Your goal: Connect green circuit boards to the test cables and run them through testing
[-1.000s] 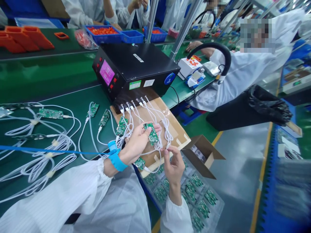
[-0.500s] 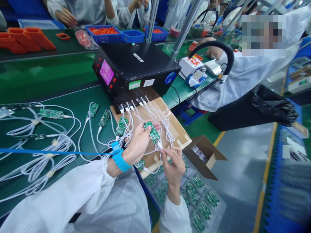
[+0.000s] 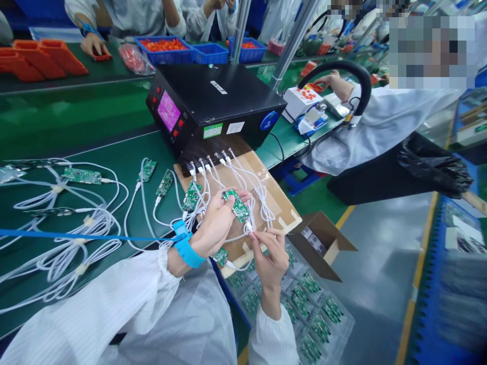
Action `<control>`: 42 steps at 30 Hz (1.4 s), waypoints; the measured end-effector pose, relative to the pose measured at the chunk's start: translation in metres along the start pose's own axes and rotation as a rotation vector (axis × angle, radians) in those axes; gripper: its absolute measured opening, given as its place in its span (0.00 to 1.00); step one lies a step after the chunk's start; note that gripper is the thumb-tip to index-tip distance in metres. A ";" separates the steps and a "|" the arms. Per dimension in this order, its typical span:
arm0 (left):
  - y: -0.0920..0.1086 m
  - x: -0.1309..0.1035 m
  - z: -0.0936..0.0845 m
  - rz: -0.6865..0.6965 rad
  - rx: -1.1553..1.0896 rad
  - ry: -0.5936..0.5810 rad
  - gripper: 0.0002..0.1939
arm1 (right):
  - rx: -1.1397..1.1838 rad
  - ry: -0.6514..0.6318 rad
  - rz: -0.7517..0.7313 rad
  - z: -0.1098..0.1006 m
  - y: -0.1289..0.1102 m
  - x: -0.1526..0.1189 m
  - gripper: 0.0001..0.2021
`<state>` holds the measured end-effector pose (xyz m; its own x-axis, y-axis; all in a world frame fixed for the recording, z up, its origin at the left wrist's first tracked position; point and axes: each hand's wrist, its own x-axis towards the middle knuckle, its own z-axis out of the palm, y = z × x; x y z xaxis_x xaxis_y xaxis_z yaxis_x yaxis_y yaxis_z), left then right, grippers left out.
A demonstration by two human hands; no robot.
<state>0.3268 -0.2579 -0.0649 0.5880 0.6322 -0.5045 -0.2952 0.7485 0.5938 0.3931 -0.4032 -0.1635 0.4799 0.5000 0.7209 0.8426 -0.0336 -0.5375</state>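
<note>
Gripping a board [image 3: 239, 208] in left hand [image 3: 213, 225], likely light, stiff, easy to snap, needing edge holding; pinching a plug [image 3: 248, 227] in right hand [image 3: 271, 257].

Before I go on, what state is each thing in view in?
Left hand: closed on the held circuit board.
Right hand: pinching the white plug.
White plug: at the board's lower end; can't tell if fully seated.
Black unit: screen lit pink.
Cardboard box: open.
Clear tray: holding circuit boards.
Left-side cables: coiled, tied.
Blue bin: filled with orange parts.
</note>
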 end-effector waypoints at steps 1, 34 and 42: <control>-0.001 0.000 -0.001 0.002 0.003 0.002 0.10 | -0.006 0.001 0.004 0.000 0.000 0.000 0.11; -0.023 0.002 -0.017 0.254 0.185 -0.117 0.07 | -0.098 -0.002 0.005 0.004 -0.011 0.001 0.09; -0.026 0.000 -0.014 0.300 0.284 -0.082 0.08 | -0.081 0.019 0.001 0.010 -0.015 0.002 0.09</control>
<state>0.3239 -0.2749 -0.0895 0.5691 0.7870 -0.2383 -0.2500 0.4417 0.8616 0.3792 -0.3929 -0.1580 0.4844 0.4831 0.7294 0.8589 -0.1042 -0.5014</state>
